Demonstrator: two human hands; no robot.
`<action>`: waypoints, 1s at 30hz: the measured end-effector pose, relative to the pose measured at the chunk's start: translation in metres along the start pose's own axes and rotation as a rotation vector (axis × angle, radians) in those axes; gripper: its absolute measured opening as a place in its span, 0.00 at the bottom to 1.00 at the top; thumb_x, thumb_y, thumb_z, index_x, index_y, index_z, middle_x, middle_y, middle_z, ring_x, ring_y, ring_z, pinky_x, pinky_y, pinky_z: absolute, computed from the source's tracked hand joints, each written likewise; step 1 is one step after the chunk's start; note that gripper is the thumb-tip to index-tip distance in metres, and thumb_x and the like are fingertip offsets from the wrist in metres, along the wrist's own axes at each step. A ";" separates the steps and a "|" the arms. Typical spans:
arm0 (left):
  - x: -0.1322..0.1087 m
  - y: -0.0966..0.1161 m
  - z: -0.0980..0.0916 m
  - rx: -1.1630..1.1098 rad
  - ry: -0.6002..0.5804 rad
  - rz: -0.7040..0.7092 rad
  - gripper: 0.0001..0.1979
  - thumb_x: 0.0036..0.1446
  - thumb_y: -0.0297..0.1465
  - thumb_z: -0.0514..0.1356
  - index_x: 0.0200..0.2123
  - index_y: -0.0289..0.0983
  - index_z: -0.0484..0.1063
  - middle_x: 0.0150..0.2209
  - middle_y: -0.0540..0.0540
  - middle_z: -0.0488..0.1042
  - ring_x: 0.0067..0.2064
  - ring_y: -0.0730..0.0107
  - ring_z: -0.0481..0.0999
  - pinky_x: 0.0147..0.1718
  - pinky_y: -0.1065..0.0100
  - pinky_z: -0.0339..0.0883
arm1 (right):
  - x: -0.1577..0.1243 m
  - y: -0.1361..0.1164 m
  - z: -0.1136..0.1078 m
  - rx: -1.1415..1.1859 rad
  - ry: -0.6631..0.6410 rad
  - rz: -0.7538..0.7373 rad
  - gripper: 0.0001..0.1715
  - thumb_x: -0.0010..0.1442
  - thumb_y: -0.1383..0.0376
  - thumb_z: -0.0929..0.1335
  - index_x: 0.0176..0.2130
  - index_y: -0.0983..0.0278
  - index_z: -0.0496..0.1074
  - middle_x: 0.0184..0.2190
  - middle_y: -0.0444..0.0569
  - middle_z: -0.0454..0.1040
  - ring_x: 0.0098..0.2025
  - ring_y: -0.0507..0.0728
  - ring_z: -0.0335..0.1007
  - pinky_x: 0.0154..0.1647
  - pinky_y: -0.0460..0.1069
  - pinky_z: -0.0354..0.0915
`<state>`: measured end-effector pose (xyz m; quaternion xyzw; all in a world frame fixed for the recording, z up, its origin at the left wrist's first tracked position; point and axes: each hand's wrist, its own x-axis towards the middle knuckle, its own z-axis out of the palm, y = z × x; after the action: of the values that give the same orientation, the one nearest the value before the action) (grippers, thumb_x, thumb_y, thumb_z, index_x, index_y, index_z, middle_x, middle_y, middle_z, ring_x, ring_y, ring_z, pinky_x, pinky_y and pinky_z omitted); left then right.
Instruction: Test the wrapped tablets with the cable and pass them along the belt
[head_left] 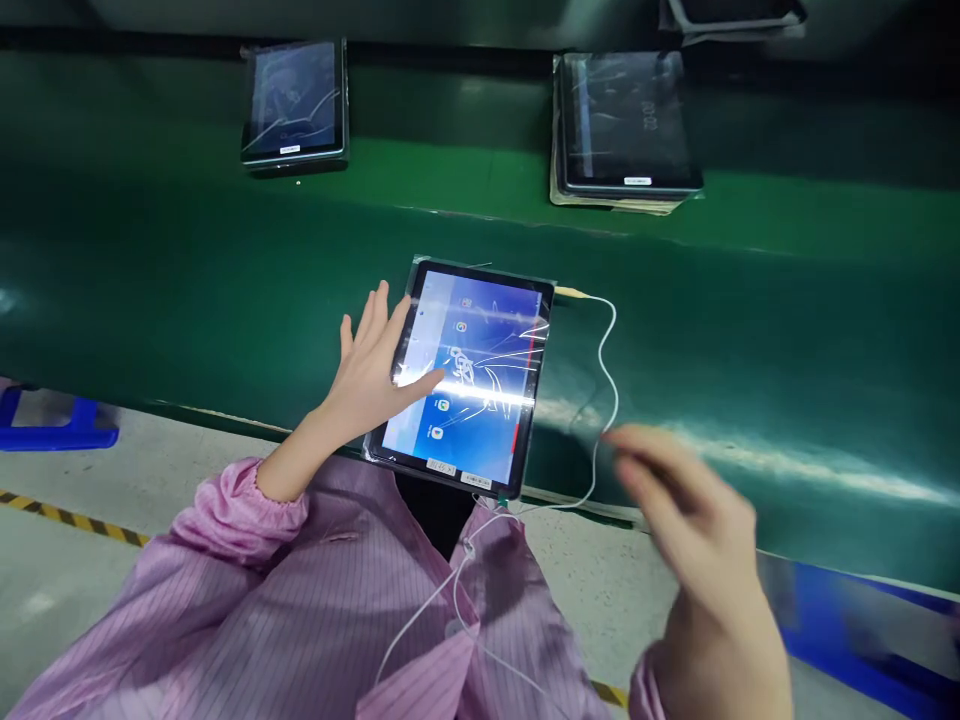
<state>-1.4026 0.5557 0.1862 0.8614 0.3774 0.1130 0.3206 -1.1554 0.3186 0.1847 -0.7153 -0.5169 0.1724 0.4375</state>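
Observation:
A tablet (480, 350) in clear plastic film lies on the near edge of the green belt (225, 280), its screen lit blue with app icons. My left hand (371, 370) rests on the tablet's left side with fingers stretched out flat and the thumb across the screen. A white cable (611, 385) is plugged into the tablet's far right corner and loops down to my lap. My right hand (694, 525) hangs in the air to the right of the tablet, close to the cable, smeared by motion. Its fingers look loosely extended and I cannot make out their state.
Two more film-wrapped tablets with dark screens lie on the far side of the belt, one at the back left (294, 100) and one at the back right (626, 125) on a paper sheet. Blue bins (56, 420) stand on the floor, with yellow-black floor tape (67, 515) nearby.

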 end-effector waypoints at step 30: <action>-0.008 0.004 0.006 0.192 0.003 0.627 0.23 0.70 0.28 0.51 0.64 0.48 0.66 0.77 0.41 0.47 0.78 0.44 0.41 0.68 0.27 0.39 | -0.101 -0.042 0.068 0.211 -0.240 0.189 0.05 0.69 0.64 0.70 0.43 0.58 0.78 0.36 0.47 0.81 0.37 0.55 0.81 0.39 0.45 0.75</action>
<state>-1.4029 0.5452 0.1847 0.9618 0.1031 0.1714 0.1867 -1.2687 0.2626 0.1601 -0.6851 -0.4752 0.3501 0.4269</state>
